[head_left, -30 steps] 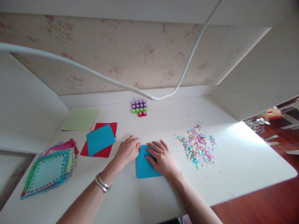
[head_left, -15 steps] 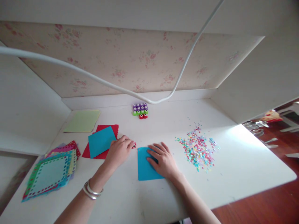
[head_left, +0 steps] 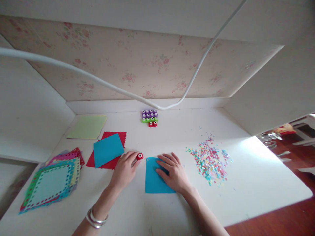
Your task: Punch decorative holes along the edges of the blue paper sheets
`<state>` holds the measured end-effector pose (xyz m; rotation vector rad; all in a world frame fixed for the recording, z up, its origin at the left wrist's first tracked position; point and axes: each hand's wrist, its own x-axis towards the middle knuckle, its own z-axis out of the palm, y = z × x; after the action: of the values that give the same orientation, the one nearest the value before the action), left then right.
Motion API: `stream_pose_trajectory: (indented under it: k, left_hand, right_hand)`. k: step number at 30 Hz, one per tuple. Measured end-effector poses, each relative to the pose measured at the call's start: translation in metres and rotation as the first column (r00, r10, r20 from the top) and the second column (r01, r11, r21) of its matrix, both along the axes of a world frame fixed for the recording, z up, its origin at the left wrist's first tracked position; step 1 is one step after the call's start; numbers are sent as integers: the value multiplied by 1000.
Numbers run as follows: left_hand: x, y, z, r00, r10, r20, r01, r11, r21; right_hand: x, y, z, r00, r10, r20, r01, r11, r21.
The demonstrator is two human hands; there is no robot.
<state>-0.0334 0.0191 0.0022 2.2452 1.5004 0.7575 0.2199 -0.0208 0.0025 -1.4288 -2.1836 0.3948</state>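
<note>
Between the thumb and fingers of my left hand [head_left: 125, 168] is a small red craft paper punch [head_left: 140, 156], its top showing a white and dark round button. It sits just left of the near blue paper square [head_left: 154, 180], apart from it. My right hand [head_left: 173, 172] lies flat over the right part of that square, fingers spread. A tiny punched mark shows at the square's top left corner. Beyond my left hand, another blue sheet [head_left: 108, 150] rests on red sheets [head_left: 121, 136] with scalloped edges.
Several purple, green and red punches [head_left: 149, 116] stand in rows near the back wall. Colourful confetti bits [head_left: 211, 160] are spread at the right. Pale green paper [head_left: 87, 127] and a pile of punched-edge sheets [head_left: 52, 182] lie at left. A white cable [head_left: 110, 86] hangs across the view.
My left hand has shifted and turned slightly, so the red punch shows more fully between its fingers. My right hand stays on the blue square. The camera view has tilted a little.
</note>
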Motion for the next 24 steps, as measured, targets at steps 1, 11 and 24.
stream_pose_trajectory:
  k: [1, 11, 24]
  left_hand:
    - [0, -4, 1, 1000, 9, 25, -9, 1000, 2]
    - [19, -42, 17, 983, -105, 148, 109, 994, -20]
    - [8, -73, 14, 982, -184, -33, 185, 982, 44]
  right_hand:
    - [-1, -1, 2, 999, -10, -39, 10, 1000, -7]
    - [-25, -1, 45, 976, 153, -153, -164, 985, -60]
    - [29, 26, 18, 888, -337, -313, 308, 941, -138]
